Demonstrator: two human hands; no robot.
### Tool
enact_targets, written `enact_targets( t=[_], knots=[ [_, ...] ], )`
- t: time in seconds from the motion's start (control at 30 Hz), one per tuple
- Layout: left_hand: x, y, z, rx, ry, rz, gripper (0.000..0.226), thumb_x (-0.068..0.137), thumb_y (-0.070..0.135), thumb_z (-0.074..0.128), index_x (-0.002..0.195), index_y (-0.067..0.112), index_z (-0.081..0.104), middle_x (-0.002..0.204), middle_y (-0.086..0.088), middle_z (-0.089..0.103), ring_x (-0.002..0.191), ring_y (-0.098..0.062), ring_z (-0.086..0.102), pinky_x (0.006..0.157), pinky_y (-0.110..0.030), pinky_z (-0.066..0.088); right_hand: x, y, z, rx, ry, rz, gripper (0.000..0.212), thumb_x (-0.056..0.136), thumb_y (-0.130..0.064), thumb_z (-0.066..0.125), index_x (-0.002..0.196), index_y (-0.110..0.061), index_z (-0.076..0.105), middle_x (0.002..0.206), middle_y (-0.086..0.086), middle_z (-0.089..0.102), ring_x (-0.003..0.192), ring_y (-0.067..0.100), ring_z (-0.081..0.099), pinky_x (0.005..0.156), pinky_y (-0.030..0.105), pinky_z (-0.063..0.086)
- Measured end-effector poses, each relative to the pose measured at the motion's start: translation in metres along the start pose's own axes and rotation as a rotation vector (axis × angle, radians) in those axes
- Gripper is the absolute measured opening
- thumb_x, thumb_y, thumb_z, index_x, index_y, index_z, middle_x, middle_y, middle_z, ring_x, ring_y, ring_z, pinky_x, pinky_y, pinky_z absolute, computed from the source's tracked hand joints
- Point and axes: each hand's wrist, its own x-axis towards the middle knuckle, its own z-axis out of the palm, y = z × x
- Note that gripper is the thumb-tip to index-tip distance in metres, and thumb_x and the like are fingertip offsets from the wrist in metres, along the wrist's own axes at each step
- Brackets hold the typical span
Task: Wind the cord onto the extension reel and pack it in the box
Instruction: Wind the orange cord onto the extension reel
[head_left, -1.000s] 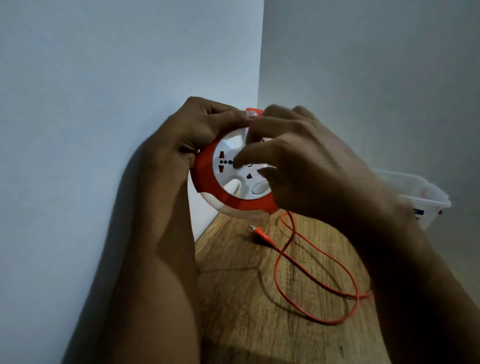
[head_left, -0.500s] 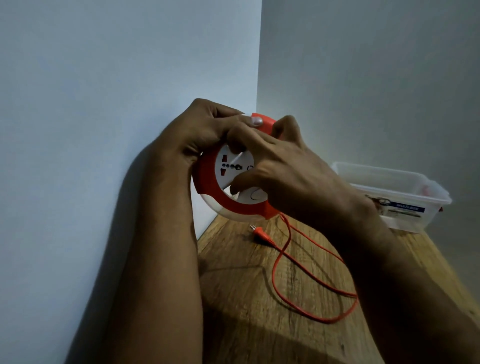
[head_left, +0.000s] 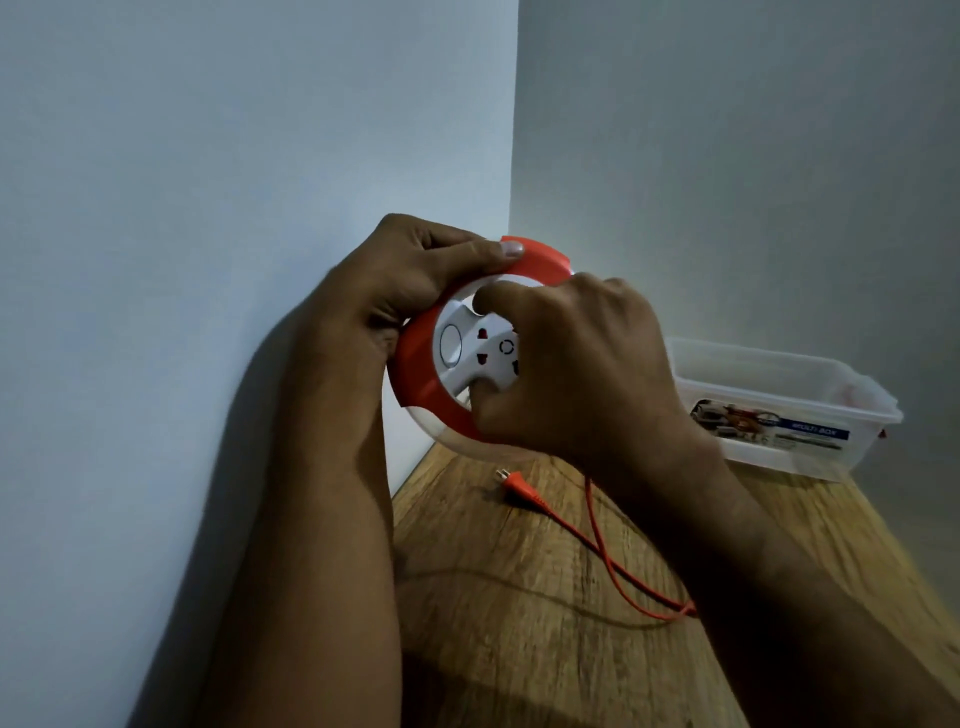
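Note:
I hold a round extension reel (head_left: 415, 374) up in the air, red ring around a white socket hub. My left hand (head_left: 415, 280) grips the ring's upper left edge, thumb along the top. My right hand (head_left: 576, 364) is closed on the white hub, fingers hooked into its notches. An orange cord (head_left: 613, 566) hangs from under the reel and lies in a narrow loop on the wooden table (head_left: 519, 623). Its plug (head_left: 519, 486) rests on the table below the reel. A clear plastic box (head_left: 779, 410) with a blue label stands open at the back right.
White walls meet in a corner just behind the reel; the left wall runs close along my left arm. The table's right edge slants down past the box.
The white hub has turned under my right hand. The cord loop on the table has shrunk and narrowed. The plug stays put.

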Motion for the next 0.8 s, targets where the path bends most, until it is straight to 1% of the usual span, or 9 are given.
enact_targets(
  t=[0.1, 0.2, 0.27, 0.33, 0.4, 0.47, 0.53, 0.6, 0.8],
  knots=[
    [0.002, -0.005, -0.004, 0.032, 0.047, -0.023, 0.022, 0.084, 0.055, 0.069, 0.084, 0.034, 0.074, 0.080, 0.013, 0.075, 0.076, -0.012, 0.070, 0.058, -0.021, 0.050, 0.004, 0.003, -0.017, -0.006, -0.110, -0.072, 0.045, 0.075, -0.050, 0.073, 0.111, -0.023, 0.070, 0.085, -0.003, 0.072, 0.067, 0.016, 0.066, 0.063, 0.019, 0.039],
    [0.001, -0.007, -0.010, 0.026, 0.054, -0.013, 0.030, 0.084, 0.056, 0.067, 0.096, 0.030, 0.077, 0.091, 0.006, 0.077, 0.084, -0.018, 0.071, 0.064, -0.026, 0.051, 0.007, 0.011, -0.034, 0.015, -0.058, -0.194, 0.030, 0.075, -0.031, 0.077, 0.103, -0.022, 0.072, 0.090, -0.002, 0.070, 0.078, 0.018, 0.063, 0.061, 0.019, 0.028],
    [0.000, -0.007, -0.011, 0.034, 0.041, 0.011, 0.033, 0.081, 0.057, 0.067, 0.095, 0.029, 0.078, 0.089, 0.007, 0.078, 0.082, -0.016, 0.072, 0.065, -0.025, 0.052, 0.007, 0.015, -0.036, 0.020, -0.101, -0.308, 0.035, 0.073, -0.019, 0.079, 0.106, -0.024, 0.072, 0.104, 0.000, 0.066, 0.098, 0.021, 0.059, 0.071, 0.027, 0.034],
    [-0.001, -0.006, -0.010, 0.038, 0.039, 0.005, 0.030, 0.079, 0.059, 0.067, 0.087, 0.033, 0.077, 0.084, 0.013, 0.077, 0.080, -0.013, 0.072, 0.063, -0.023, 0.050, 0.007, 0.015, -0.032, -0.020, -0.210, -0.409, 0.044, 0.069, -0.015, 0.081, 0.110, -0.029, 0.070, 0.117, 0.000, 0.061, 0.115, 0.022, 0.054, 0.086, 0.037, 0.037],
    [0.001, -0.006, -0.009, 0.060, 0.038, -0.007, 0.025, 0.082, 0.059, 0.068, 0.084, 0.036, 0.076, 0.083, 0.017, 0.075, 0.083, -0.011, 0.070, 0.065, -0.023, 0.048, 0.006, 0.011, -0.028, -0.079, -0.299, -0.439, 0.051, 0.068, -0.021, 0.084, 0.115, -0.032, 0.066, 0.129, 0.002, 0.054, 0.127, 0.024, 0.046, 0.098, 0.047, 0.034],
    [0.004, -0.007, -0.008, 0.072, 0.036, -0.008, 0.023, 0.082, 0.058, 0.070, 0.084, 0.037, 0.076, 0.081, 0.019, 0.075, 0.085, -0.011, 0.069, 0.068, -0.023, 0.047, 0.005, 0.008, -0.024, -0.136, -0.365, -0.421, 0.056, 0.073, -0.029, 0.081, 0.124, -0.037, 0.060, 0.142, 0.003, 0.041, 0.135, 0.026, 0.034, 0.106, 0.050, 0.027],
    [0.005, -0.008, -0.007, 0.066, 0.042, -0.012, 0.024, 0.081, 0.058, 0.072, 0.085, 0.036, 0.078, 0.081, 0.017, 0.076, 0.087, -0.011, 0.070, 0.071, -0.025, 0.048, 0.005, 0.009, -0.020, -0.162, -0.391, -0.400, 0.058, 0.076, -0.034, 0.078, 0.129, -0.041, 0.055, 0.149, 0.003, 0.030, 0.140, 0.027, 0.022, 0.110, 0.050, 0.020],
    [0.006, -0.009, -0.007, 0.059, 0.042, 0.002, 0.025, 0.082, 0.055, 0.074, 0.086, 0.032, 0.080, 0.079, 0.013, 0.078, 0.085, -0.012, 0.071, 0.071, -0.026, 0.049, 0.006, 0.010, -0.016, -0.180, -0.376, -0.398, 0.057, 0.075, -0.036, 0.078, 0.127, -0.043, 0.056, 0.151, 0.005, 0.028, 0.141, 0.029, 0.019, 0.110, 0.051, 0.019],
    [0.005, -0.007, -0.005, 0.080, -0.005, 0.018, 0.024, 0.084, 0.052, 0.075, 0.089, 0.029, 0.081, 0.080, 0.011, 0.080, 0.075, -0.007, 0.075, 0.070, -0.024, 0.052, 0.006, 0.018, -0.010, -0.162, -0.300, -0.415, 0.052, 0.067, -0.036, 0.084, 0.116, -0.041, 0.066, 0.140, 0.008, 0.043, 0.132, 0.033, 0.035, 0.098, 0.051, 0.030]
  ],
)
